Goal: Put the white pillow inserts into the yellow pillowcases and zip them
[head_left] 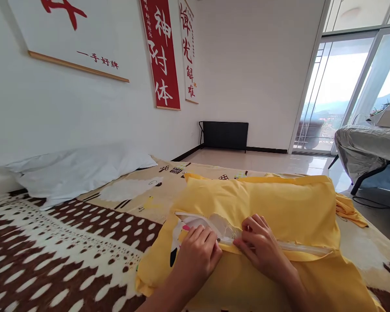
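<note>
A plump, rectangular yellow fabric cushion lies on the bed-like spread in front of the person, its long axis running left to right across the view, with a white zipper slanting along it, higher at the left end and lower at the right. Toward the left the zipper gapes, showing whitish, thin-looking filling cloth and loose threads. The left hand has its fingers curled and pressed together at the zipper's edge, just beside a small dark slider; exactly what they grip is hidden. The right hand pinches the lower edge of the opening between thumb and forefinger, the other fingers bent. On the wall, a white scroll reads 一手好牌 in red, a red scroll carries 神附体 in large white characters, and a narrow white scroll shows 牌光解难; its finer print is too small to read. The brown-and-beige patterned blanket bears white ovals and a sheep, with a white pillow by the wall. Beyond are a black rectangular panel, glossy pale floor and sliding glass doors.
</note>
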Tool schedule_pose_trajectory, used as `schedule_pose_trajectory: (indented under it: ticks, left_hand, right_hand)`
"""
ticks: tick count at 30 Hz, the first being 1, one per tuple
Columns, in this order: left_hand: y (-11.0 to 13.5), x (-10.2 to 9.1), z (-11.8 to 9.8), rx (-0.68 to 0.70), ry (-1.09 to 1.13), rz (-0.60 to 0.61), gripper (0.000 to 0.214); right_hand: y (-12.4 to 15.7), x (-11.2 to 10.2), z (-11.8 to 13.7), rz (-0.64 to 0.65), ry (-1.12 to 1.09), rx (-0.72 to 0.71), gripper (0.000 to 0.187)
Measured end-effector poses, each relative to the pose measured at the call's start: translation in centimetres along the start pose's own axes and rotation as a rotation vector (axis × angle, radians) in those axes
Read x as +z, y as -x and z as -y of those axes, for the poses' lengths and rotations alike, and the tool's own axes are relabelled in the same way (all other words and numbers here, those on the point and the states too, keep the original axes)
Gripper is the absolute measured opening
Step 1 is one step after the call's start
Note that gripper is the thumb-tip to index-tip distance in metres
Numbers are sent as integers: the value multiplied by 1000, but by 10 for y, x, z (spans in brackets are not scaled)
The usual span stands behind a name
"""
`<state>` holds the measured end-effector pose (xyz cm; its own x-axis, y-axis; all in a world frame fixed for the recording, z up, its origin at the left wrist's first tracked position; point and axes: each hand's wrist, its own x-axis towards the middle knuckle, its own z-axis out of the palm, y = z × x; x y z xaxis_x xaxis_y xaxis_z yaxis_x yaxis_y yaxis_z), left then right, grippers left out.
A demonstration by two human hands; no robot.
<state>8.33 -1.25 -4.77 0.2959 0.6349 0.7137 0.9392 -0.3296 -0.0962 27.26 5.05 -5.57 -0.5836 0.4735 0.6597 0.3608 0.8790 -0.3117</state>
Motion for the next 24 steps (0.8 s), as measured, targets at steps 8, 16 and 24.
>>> schedule_pose_trajectory:
  ticks: [8,16,24]
  left_hand:
    - [7,-18,10,-39,12,104,17]
    - [26,-30,28,-166,181,180,18]
    - [22,-18,24,-213,323,183,21]
  right_hand:
    - [3,13,13,51,-18,-15,25]
    - [4,17,16,81,71,-42,31]
    - [8,-3,28,184,145,-47,35]
